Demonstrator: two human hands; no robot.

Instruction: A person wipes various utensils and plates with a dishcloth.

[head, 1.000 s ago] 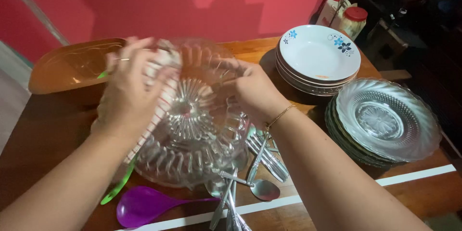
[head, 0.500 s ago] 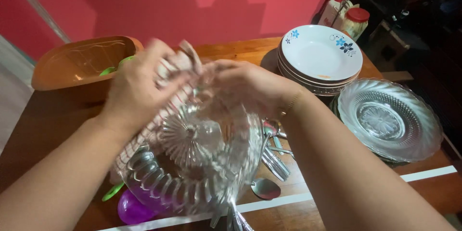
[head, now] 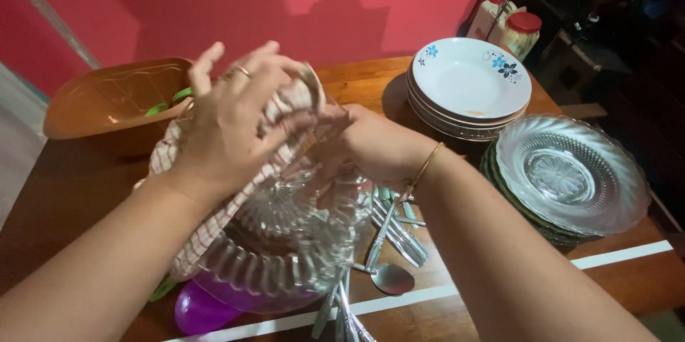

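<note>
both hands grip: left hand (head: pixel 232 124) the checked cloth (head: pixel 214 217), right hand (head: pixel 371 144) the glass bowl (head: pixel 285 242).

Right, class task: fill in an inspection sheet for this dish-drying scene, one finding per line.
Surface: wooden table, white stripe near the front edge.
Job's things: ribbed glass bowl; checked cloth against it.
Clutter: cutlery, purple spoon, white plates, glass plates, orange tub.
Grippers: left hand presses the cloth; right hand holds the bowl.
Cables: nothing seen.
Surroundings: red wall, jars.
</note>
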